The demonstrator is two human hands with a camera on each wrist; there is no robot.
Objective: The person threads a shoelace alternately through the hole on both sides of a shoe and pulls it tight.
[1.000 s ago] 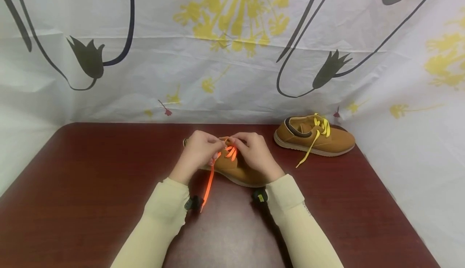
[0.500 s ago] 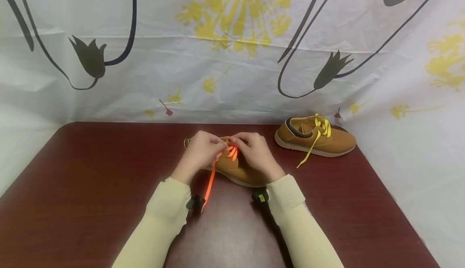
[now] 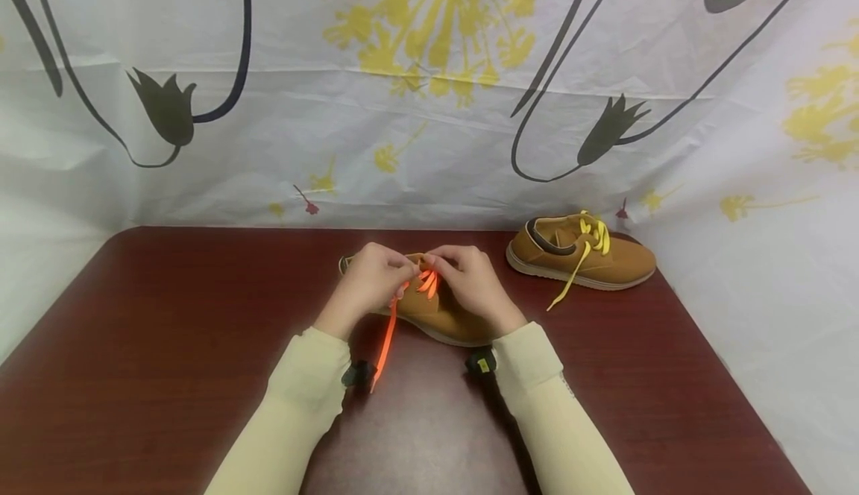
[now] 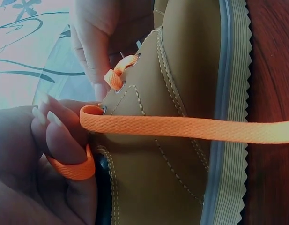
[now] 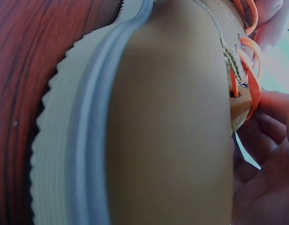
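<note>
A tan shoe [image 3: 463, 325] with orange laces lies partly hidden behind both hands at the table's middle, toe to the right. My left hand [image 3: 367, 280] is at its ankle end, gripping the orange shoelace [image 4: 191, 129]. In the left wrist view the lace loops round a curled finger, passes near an eyelet, and its loose end crosses the shoe's side. My right hand [image 3: 475, 286] reaches over the toe, thumb and fingers pinching the shoe's upper near the laced eyelets. Its exact fingertip contact is partly hidden. Both hands' fingertips nearly meet above the lacing.
Another tan shoe [image 3: 624, 260] with yellow laces [image 3: 573, 279] stands at the back right of the dark red table [image 3: 201, 331]. A white patterned sheet [image 3: 376, 122] hangs behind and along the sides. Dark wrist cameras sit under both cuffs.
</note>
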